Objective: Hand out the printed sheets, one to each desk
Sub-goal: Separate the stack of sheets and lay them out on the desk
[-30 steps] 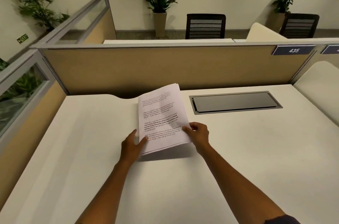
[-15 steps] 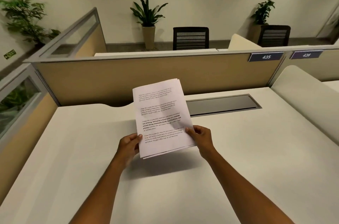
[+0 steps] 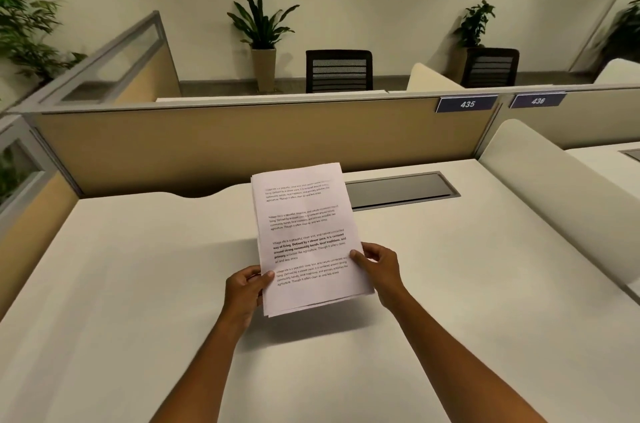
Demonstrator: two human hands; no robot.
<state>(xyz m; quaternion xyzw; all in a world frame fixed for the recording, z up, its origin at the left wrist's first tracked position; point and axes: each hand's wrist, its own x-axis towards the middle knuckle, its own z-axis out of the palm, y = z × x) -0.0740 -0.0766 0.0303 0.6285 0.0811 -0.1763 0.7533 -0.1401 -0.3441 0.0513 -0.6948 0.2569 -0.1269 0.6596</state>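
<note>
A thin stack of printed sheets [image 3: 304, 235] with black text is held up above the white desk [image 3: 138, 284], tilted towards me. My left hand [image 3: 244, 291] grips the stack's lower left edge, thumb on top. My right hand [image 3: 379, 268] pinches the lower right edge. Both hands hold the stack clear of the desk surface, which bears its shadow. A second white desk [image 3: 602, 159] shows at the far right behind a curved divider.
A tan partition [image 3: 242, 142] with labels 435 [image 3: 467, 104] and 436 [image 3: 537, 100] bounds the desk's far side. A grey cable hatch [image 3: 401, 188] sits in the desk top. Glass-topped panels [image 3: 20, 159] stand at left. Two black chairs [image 3: 338, 71] and potted plants [image 3: 263, 31] stand beyond.
The stack has been lifted off the desk and raised towards me in both hands. My view has tilted up, showing more of the wall and label 436.
</note>
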